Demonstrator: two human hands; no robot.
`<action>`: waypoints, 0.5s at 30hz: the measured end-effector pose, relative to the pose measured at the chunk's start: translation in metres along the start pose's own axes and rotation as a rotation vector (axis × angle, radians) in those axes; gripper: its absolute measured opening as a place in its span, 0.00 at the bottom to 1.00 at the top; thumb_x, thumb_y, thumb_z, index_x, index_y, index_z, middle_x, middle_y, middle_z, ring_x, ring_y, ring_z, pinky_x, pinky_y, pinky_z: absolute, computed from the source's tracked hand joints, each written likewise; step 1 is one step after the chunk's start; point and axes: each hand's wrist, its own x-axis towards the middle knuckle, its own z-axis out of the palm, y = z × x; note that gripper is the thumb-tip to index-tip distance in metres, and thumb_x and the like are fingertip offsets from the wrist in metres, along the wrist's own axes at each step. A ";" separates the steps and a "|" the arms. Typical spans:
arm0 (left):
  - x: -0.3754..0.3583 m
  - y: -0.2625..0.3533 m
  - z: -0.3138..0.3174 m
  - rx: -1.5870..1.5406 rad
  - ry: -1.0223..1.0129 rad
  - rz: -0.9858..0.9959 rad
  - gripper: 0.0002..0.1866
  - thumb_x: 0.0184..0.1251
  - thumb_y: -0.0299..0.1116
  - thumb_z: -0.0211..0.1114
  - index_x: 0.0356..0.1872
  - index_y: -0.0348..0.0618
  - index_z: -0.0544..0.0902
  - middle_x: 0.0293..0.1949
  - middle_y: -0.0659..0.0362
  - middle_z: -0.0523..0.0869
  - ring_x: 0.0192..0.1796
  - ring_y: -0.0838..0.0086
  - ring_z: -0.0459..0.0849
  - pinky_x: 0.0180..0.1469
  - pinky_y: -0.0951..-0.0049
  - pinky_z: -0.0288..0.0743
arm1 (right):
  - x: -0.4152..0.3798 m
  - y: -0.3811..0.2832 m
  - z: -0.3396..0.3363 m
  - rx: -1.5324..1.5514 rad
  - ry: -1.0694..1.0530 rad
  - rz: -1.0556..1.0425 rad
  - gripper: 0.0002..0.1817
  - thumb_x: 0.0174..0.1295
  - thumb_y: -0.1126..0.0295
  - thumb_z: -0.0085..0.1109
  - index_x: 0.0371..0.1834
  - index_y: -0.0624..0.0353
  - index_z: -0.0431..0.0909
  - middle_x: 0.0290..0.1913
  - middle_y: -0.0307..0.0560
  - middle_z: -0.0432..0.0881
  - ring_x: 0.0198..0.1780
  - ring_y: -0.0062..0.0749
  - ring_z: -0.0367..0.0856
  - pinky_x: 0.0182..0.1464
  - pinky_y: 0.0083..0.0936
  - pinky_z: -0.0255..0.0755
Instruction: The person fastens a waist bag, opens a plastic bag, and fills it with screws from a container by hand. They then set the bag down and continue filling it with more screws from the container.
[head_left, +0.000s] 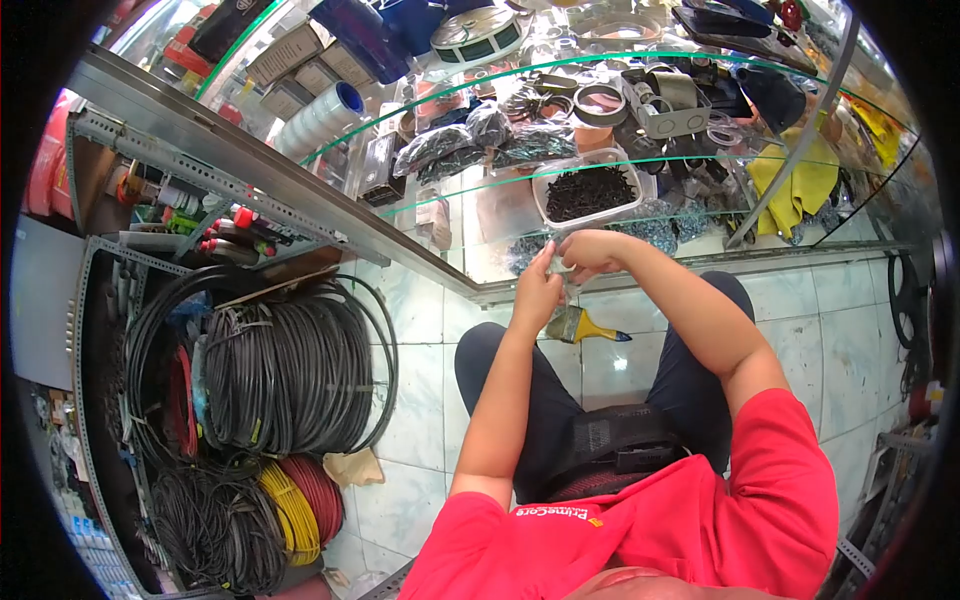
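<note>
My left hand (pixel 539 290) and my right hand (pixel 590 254) are close together in front of the glass display case, fingers bent towards each other. A piece of clear plastic seems to be between them, too small to make out well. Just beyond my hands, a white tub (pixel 588 218) on the lower shelf holds small black parts (pixel 590 190). On the tiled floor below my hands lies a paintbrush (pixel 592 327) with a yellow handle and blue tip.
Glass shelves (pixel 480 90) hold packets, rings and a yellow cloth (pixel 795 185). At the left, a metal rack (pixel 95 300) stands by large black cable coils (pixel 290 375), with yellow (pixel 290 512) and red coils (pixel 318 495) below. A metal frame edge (pixel 400 255) runs diagonally.
</note>
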 end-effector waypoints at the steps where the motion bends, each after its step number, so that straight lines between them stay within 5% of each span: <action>1: 0.000 -0.002 -0.001 0.001 0.002 0.001 0.30 0.52 0.19 0.47 0.62 0.41 0.63 0.35 0.53 0.80 0.19 0.79 0.74 0.22 0.78 0.72 | 0.000 -0.001 0.001 0.292 0.078 0.015 0.09 0.54 0.75 0.53 0.36 0.69 0.75 0.33 0.48 0.78 0.29 0.31 0.79 0.30 0.23 0.77; 3: -0.001 -0.007 -0.004 -0.016 0.037 -0.045 0.30 0.53 0.19 0.47 0.62 0.41 0.64 0.36 0.53 0.80 0.19 0.79 0.75 0.21 0.78 0.72 | -0.021 -0.032 -0.014 0.873 0.162 0.205 0.12 0.54 0.74 0.53 0.42 0.66 0.76 0.36 0.46 0.79 0.31 0.29 0.80 0.31 0.22 0.77; 4: -0.002 -0.007 -0.006 -0.017 0.042 -0.046 0.30 0.53 0.19 0.47 0.62 0.41 0.64 0.36 0.53 0.80 0.19 0.79 0.75 0.21 0.78 0.72 | -0.027 -0.032 -0.025 0.902 0.132 0.138 0.13 0.55 0.74 0.53 0.43 0.63 0.78 0.37 0.44 0.80 0.31 0.27 0.80 0.29 0.21 0.76; 6: -0.003 -0.007 -0.008 0.010 0.090 -0.056 0.30 0.53 0.19 0.47 0.62 0.41 0.64 0.36 0.53 0.80 0.19 0.79 0.74 0.21 0.78 0.72 | -0.043 -0.030 -0.048 0.818 0.286 0.045 0.14 0.56 0.73 0.52 0.46 0.65 0.75 0.37 0.44 0.81 0.33 0.24 0.81 0.33 0.20 0.75; 8: -0.003 -0.009 -0.009 0.013 0.091 -0.065 0.30 0.53 0.19 0.47 0.62 0.42 0.63 0.38 0.53 0.80 0.19 0.79 0.74 0.21 0.78 0.73 | -0.048 -0.013 -0.062 0.690 0.649 0.094 0.12 0.53 0.71 0.55 0.40 0.60 0.80 0.35 0.45 0.81 0.33 0.32 0.81 0.34 0.25 0.74; 10: -0.003 -0.009 -0.009 0.016 0.091 -0.072 0.30 0.53 0.19 0.47 0.62 0.42 0.63 0.39 0.53 0.80 0.19 0.79 0.74 0.21 0.78 0.73 | -0.037 0.046 -0.067 -0.030 1.199 -0.009 0.10 0.50 0.72 0.54 0.35 0.58 0.81 0.37 0.51 0.81 0.36 0.41 0.80 0.40 0.30 0.73; 15: -0.001 -0.005 -0.008 0.042 0.093 -0.077 0.30 0.52 0.18 0.47 0.62 0.42 0.64 0.50 0.52 0.77 0.19 0.79 0.75 0.21 0.79 0.73 | -0.052 0.074 -0.070 -0.227 1.233 0.279 0.08 0.49 0.72 0.52 0.30 0.55 0.82 0.35 0.54 0.79 0.40 0.46 0.78 0.44 0.34 0.71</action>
